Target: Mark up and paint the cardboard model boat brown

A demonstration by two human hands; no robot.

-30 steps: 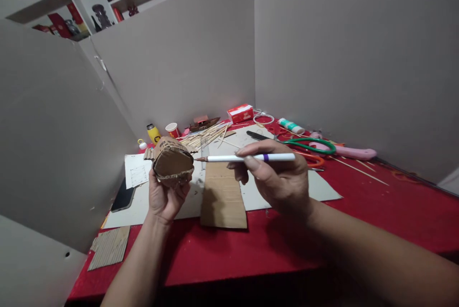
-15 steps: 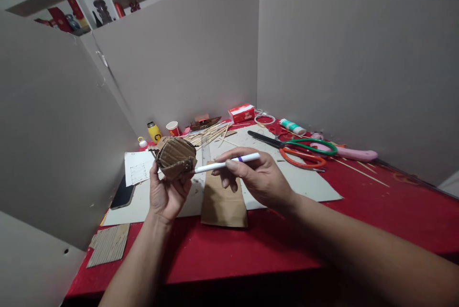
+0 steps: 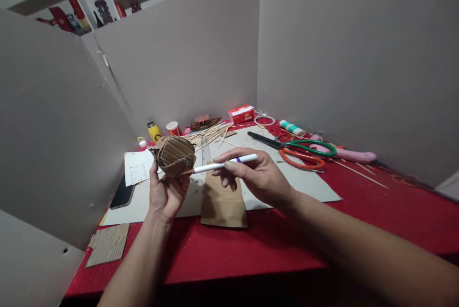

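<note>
My left hand (image 3: pixel 168 198) holds up a small rounded piece built of brown corrugated cardboard (image 3: pixel 175 154), its ridged face turned towards me and its edges rough. Fingers and thumb grip it from below and from the left. Pinched in my right hand (image 3: pixel 256 173) is a slim white paintbrush (image 3: pixel 211 167) with a purple band. Its brown tip points left and meets the lower right edge of the cardboard piece. Under the hands, a flat tan cardboard sheet (image 3: pixel 224 206) lies partly on a large pale board (image 3: pixel 308 187).
Large scissors (image 3: pixel 283 146) with green and orange handles lie to the right, by a pink-handled tool (image 3: pixel 358 155). Thin wooden sticks (image 3: pixel 211 134), a paper cup (image 3: pixel 173 128), a yellow bottle (image 3: pixel 154 131) and a red box (image 3: pixel 241 114) stand behind. A phone (image 3: pixel 122 193) and ridged cardboard (image 3: pixel 108 245) lie left.
The cardboard piece has tilted slightly and shifted a little left in my left hand. The brush has moved slightly left and down along its lower edge, its brown tip now showing more.
</note>
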